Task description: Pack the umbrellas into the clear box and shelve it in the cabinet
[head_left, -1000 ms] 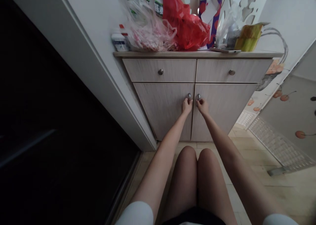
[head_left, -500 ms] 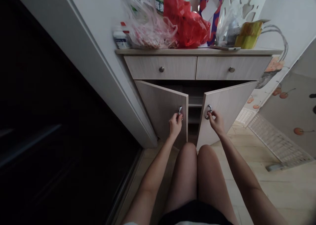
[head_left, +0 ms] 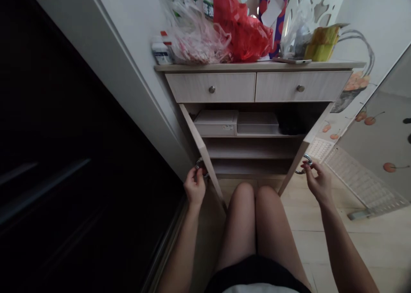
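Both doors of a pale wood-grain cabinet point(head_left: 257, 66) stand wide open, nearly edge-on to me. My left hand point(head_left: 194, 186) grips the metal ring handle point(head_left: 201, 163) of the left door point(head_left: 202, 151). My right hand point(head_left: 317, 182) holds the ring handle point(head_left: 305, 164) of the right door point(head_left: 303, 146) with its fingertips. Inside, a white box point(head_left: 215, 122) and a flat grey box point(head_left: 257, 123) sit side by side on a shelf, with a dark item point(head_left: 290, 124) to their right. Lower shelves point(head_left: 252, 151) show below them. Two closed drawers point(head_left: 212, 88) run above the doors.
A red plastic bag point(head_left: 244, 29), a clear plastic bag point(head_left: 195, 36), a white bottle point(head_left: 162, 53) and a phone point(head_left: 292, 61) lie on the cabinet top. A dark sliding door point(head_left: 80, 134) fills the left side. My knees are close below the cabinet, above a tiled floor point(head_left: 317, 224).
Both doors have swung from shut to wide open, with my hands moving apart and outward on their handles. The shelves and boxes inside have come into view.
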Available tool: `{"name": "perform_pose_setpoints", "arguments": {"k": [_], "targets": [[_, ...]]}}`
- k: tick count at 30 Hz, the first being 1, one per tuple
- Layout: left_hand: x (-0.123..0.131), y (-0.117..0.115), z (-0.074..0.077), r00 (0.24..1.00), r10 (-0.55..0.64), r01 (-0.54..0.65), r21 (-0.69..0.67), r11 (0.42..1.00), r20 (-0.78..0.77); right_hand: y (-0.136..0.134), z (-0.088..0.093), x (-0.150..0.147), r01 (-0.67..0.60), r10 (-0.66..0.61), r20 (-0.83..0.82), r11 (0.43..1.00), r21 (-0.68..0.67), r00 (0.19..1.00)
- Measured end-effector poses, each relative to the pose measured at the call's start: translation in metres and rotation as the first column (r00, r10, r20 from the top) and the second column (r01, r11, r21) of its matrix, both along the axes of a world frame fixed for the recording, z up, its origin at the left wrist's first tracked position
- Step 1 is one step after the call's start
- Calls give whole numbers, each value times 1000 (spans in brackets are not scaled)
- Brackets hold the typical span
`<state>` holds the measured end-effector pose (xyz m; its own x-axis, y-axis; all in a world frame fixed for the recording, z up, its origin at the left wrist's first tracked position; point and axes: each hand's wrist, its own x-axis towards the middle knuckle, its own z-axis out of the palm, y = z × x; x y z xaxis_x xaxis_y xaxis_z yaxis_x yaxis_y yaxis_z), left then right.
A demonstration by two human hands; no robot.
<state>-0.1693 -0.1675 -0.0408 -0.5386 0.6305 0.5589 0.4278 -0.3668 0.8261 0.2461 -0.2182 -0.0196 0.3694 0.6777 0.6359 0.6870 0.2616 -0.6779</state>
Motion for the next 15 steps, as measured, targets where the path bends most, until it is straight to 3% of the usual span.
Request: {"name": "perform_pose_setpoints", "arguments": {"k": [4,9,15], "targets": [[-40,-10,-5,990,140,-141,35,989,25,-20,-11,26,86,-87,25,996,9,996],[-95,-14,-5,937,344,-346,27,938,61,-47,-23,66,296,-295,14,955,-35,955],[-142,-12,2,900,411,-409,-41,911,148,-72,-18,107,424,-430,-31,898,-120,902]]}}
